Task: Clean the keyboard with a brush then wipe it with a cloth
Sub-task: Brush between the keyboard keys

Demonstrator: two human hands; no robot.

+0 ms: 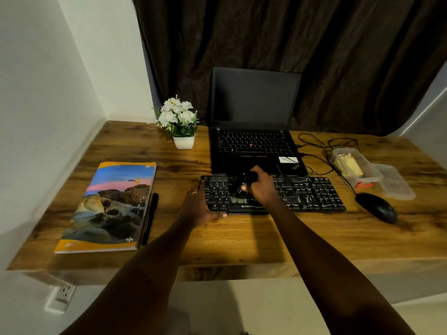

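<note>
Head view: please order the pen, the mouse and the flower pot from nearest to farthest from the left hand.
From the left hand:
1. Pen, just to its left, beside the book.
2. Flower pot, behind it at the desk's back.
3. Mouse, far right, past the keyboard.

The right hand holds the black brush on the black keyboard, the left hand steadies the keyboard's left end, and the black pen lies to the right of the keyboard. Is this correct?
Almost. The black pen lies left of the black keyboard, beside the colourful notebook, as the head view shows; the black mouse is on the right. The right hand holds the black brush; the left hand steadies the keyboard's left end.
</note>
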